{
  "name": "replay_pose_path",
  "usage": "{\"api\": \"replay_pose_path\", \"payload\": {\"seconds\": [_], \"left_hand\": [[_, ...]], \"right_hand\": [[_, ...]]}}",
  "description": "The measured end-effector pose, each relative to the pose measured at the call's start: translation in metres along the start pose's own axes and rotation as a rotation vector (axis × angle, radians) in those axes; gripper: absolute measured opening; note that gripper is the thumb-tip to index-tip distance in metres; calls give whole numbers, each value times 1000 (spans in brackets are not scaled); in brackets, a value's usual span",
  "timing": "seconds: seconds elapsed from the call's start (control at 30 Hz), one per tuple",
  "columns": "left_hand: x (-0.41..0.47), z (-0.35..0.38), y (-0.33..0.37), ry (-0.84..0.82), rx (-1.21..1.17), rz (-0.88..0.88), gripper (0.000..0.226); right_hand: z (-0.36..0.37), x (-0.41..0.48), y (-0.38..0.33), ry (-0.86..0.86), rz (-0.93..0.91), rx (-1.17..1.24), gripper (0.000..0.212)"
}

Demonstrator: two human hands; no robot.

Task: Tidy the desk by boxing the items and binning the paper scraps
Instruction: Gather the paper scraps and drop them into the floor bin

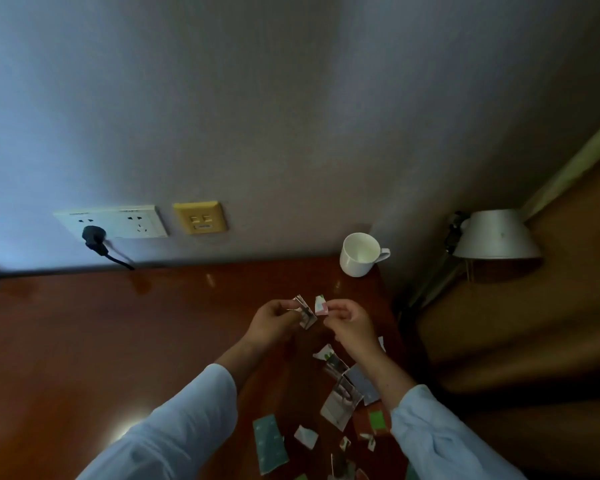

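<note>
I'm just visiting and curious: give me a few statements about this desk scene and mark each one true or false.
1. The left hand pinches a grey scrap and the right hand pinches a pink-and-white scrap. True.
2. The white mug lies tipped on its side. False: it stands upright at the back of the desk, close to the wall.
3. A black plug sits in the white wall socket. True.
4. No paper lies on the desk. False: loose scraps lie on it, nearer the person than the hands.
</note>
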State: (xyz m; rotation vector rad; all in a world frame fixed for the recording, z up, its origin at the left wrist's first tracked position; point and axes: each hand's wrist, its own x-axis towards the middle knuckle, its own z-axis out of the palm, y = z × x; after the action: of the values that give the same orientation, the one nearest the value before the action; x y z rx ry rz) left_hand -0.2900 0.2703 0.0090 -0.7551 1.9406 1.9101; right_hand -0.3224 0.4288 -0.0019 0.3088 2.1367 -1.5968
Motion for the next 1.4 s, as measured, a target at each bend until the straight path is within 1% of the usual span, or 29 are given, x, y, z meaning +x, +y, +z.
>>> {"api": "replay_pose_path", "payload": {"seconds": [0.1,0.13,0.23,0.33,0.4,0.47,0.6,0.77,0.9,1.03,1.27,1.33,1.4], "left_hand": [[26,2,-6,36,95,6,20],[33,2,-9,50,129,8,20],[55,1,-17,78,331,50,25],[70,2,-22,115,563,96,46],[76,4,-26,150,694,131,61],[80,7,-30,162,786,151,70],[86,11,-36,188,958,158,67],[89,13,-37,200,1010,155,62],[87,17,-38,203,1007,199,57],[87,17,-39,216,993,202,56],[90,17,-39,203,999,190,54],[91,16,-41,202,984,198,49],[91,15,-42,203,920,218,37]], "right_hand": [[2,30,8,21,-48,-128,24],[2,39,11,23,-76,-200,26],[5,61,19,11,-134,-427,37],[9,77,22,-24,-151,-587,46],[11,84,21,-44,-159,-656,47],[12,89,21,-57,-159,-709,47],[10,95,19,-67,-170,-752,44],[9,98,17,-59,-171,-785,34],[10,96,18,-42,-190,-786,43],[10,95,19,-63,-199,-756,38],[9,102,18,-72,-164,-756,36],[11,101,18,-51,-210,-760,34],[14,99,20,-20,-264,-772,33]]}}
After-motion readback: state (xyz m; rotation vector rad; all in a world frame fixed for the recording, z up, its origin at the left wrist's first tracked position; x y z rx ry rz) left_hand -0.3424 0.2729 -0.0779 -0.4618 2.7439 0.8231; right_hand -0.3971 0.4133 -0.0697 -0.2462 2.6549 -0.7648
